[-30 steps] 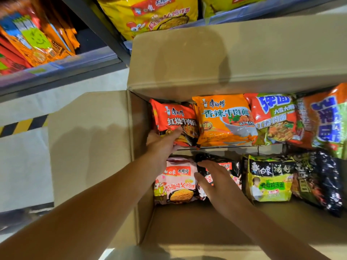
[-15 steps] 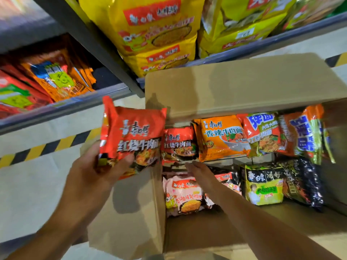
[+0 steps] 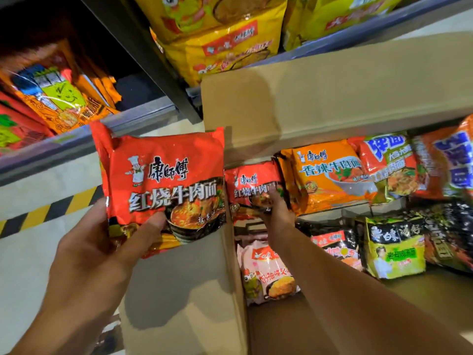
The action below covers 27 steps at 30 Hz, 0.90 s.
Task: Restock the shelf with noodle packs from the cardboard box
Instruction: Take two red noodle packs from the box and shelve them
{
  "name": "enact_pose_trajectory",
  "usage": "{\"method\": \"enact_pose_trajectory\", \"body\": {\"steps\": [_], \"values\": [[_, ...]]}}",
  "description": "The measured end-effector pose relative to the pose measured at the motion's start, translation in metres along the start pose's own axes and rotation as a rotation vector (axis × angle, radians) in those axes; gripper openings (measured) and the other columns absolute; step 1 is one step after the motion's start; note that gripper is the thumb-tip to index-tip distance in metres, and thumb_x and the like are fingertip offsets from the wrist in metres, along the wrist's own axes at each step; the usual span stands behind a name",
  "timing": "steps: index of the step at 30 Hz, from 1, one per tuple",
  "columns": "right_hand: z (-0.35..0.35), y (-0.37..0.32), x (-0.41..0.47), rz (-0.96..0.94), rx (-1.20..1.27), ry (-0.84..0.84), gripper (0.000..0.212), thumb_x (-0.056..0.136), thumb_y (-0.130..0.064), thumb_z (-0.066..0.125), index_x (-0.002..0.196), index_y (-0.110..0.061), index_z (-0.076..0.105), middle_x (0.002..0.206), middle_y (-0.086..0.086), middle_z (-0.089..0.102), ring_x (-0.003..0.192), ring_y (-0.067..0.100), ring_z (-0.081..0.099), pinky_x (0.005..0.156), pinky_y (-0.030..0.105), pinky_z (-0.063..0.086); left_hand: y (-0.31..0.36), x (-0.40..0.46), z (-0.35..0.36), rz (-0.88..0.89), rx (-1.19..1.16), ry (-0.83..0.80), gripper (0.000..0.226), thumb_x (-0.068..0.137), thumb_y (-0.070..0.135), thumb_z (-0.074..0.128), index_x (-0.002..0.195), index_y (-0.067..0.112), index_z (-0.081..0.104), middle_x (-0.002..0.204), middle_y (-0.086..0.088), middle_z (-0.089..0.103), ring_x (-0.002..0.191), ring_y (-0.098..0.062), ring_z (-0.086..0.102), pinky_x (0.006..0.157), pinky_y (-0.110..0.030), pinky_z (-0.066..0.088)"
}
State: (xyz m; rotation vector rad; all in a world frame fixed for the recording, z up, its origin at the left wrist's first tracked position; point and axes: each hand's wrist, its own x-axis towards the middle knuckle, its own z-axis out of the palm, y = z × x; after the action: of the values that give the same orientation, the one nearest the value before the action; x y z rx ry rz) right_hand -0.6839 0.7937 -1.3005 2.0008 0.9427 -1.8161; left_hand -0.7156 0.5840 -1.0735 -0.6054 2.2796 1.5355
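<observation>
- Already my left hand (image 3: 94, 242) grips a red noodle pack (image 3: 163, 185) at frame centre-left, clear of the cardboard box (image 3: 184, 290), face-up for shelving.
- My right hand (image 3: 277, 211) pinches a matching pack (image 3: 252, 185) inside.

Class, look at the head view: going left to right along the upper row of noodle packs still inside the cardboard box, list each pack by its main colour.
Red pack → orange pack → red-and-green pack with blue lettering → orange pack with blue lettering, partly cut off by the frame edge.
</observation>
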Motion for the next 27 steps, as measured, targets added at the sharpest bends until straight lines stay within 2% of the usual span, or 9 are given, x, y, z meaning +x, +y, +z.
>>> {"method": "enact_pose_trajectory", "body": {"steps": [2, 5, 6, 10, 12, 17, 22, 24, 27], "values": [[0.001, 0.0, 0.004, -0.015, 0.023, 0.012, 0.105, 0.068, -0.056, 0.084, 0.148, -0.014, 0.032, 0.137, 0.011, 0.056, 0.12, 0.034, 0.061, 0.104, 0.048, 0.047, -0.002, 0.002, 0.001, 0.004, -0.008, -0.024, 0.057, 0.062, 0.055, 0.077, 0.115, 0.035, 0.07, 0.107, 0.005, 0.076, 0.098, -0.022, 0.073, 0.092, -0.052, 0.053], [0.005, -0.004, 0.003, -0.028, 0.053, -0.061, 0.095, 0.072, -0.06, 0.078, 0.145, -0.011, 0.041, 0.13, 0.014, 0.062, 0.107, 0.029, 0.067, 0.067, 0.032, 0.058, -0.003, 0.003, 0.002, -0.012, -0.001, -0.026, 0.046, 0.069, 0.04, 0.084, 0.112, 0.034, 0.071, 0.103, 0.005, 0.077, 0.094, -0.022, 0.074, 0.092, -0.052, 0.053], [0.007, -0.005, 0.003, -0.026, 0.039, -0.087, 0.094, 0.072, -0.063, 0.077, 0.143, -0.012, 0.043, 0.129, 0.013, 0.063, 0.107, 0.028, 0.067, 0.064, 0.031, 0.057, -0.004, 0.002, 0.002, -0.018, -0.002, -0.021, 0.044, 0.069, 0.036, 0.083, 0.111, 0.034, 0.072, 0.101, 0.006, 0.077, 0.092, -0.022, 0.074, 0.093, -0.052, 0.053], [0.016, -0.007, 0.004, -0.035, 0.002, -0.081, 0.091, 0.068, -0.069, 0.075, 0.135, -0.012, 0.053, 0.125, 0.01, 0.065, 0.114, 0.032, 0.064, 0.096, 0.047, 0.053, -0.006, 0.0, 0.003, -0.043, -0.046, -0.03, 0.044, 0.073, 0.027, 0.079, 0.116, 0.029, 0.071, 0.103, 0.0, 0.077, 0.096, -0.025, 0.074, 0.096, -0.052, 0.051], [0.016, -0.008, 0.006, -0.046, 0.032, -0.035, 0.085, 0.068, -0.063, 0.08, 0.131, -0.009, 0.056, 0.119, 0.011, 0.068, 0.108, 0.034, 0.067, 0.098, 0.05, 0.053, -0.009, -0.002, 0.005, -0.046, -0.055, -0.016, 0.04, 0.075, 0.025, 0.075, 0.115, 0.028, 0.071, 0.103, 0.0, 0.077, 0.097, -0.025, 0.074, 0.098, -0.052, 0.05], [0.009, -0.012, -0.006, -0.078, 0.084, -0.047, 0.071, 0.078, -0.034, 0.084, 0.135, -0.01, 0.051, 0.122, 0.014, 0.066, 0.104, 0.033, 0.07, 0.08, 0.042, 0.062, -0.009, -0.009, 0.014, -0.07, -0.047, -0.014, 0.035, 0.079, 0.024, 0.074, 0.113, 0.03, 0.071, 0.104, 0.001, 0.077, 0.096, -0.025, 0.074, 0.096, -0.05, 0.051], [-0.009, -0.031, -0.028, -0.142, -0.253, -0.115, 0.048, 0.082, -0.024, 0.081, 0.121, -0.004, 0.063, 0.112, 0.017, 0.071, 0.095, 0.038, 0.072, 0.049, 0.026, 0.057, 0.007, -0.015, 0.021, -0.048, 0.006, -0.002, 0.026, 0.082, 0.018, 0.075, 0.106, 0.028, 0.072, 0.094, 0.011, 0.077, 0.085, -0.01, 0.074, 0.078, -0.033, 0.06], [-0.016, -0.041, -0.042, -0.222, -0.414, -0.125, 0.043, 0.08, -0.023, 0.082, 0.115, -0.003, 0.066, 0.108, 0.017, 0.072, 0.094, 0.04, 0.071, 0.057, 0.034, 0.062, 0.017, -0.017, 0.021, -0.042, 0.026, 0.0, 0.026, 0.082, 0.016, 0.076, 0.106, 0.028, 0.071, 0.091, 0.017, 0.076, 0.08, -0.002, 0.072, 0.069, -0.015, 0.057], [-0.024, -0.052, -0.06, -0.395, -0.77, -0.138, 0.066, 0.065, -0.041, 0.083, 0.123, -0.017, 0.061, 0.117, 0.01, 0.07, 0.108, 0.036, 0.067, 0.088, 0.051, 0.058, 0.038, -0.024, 0.014, -0.01, 0.108, -0.006, 0.031, 0.082, 0.019, 0.076, 0.111, 0.026, 0.069, 0.09, 0.024, 0.073, 0.078, 0.005, 0.069, 0.061, -0.003, 0.049]]}}
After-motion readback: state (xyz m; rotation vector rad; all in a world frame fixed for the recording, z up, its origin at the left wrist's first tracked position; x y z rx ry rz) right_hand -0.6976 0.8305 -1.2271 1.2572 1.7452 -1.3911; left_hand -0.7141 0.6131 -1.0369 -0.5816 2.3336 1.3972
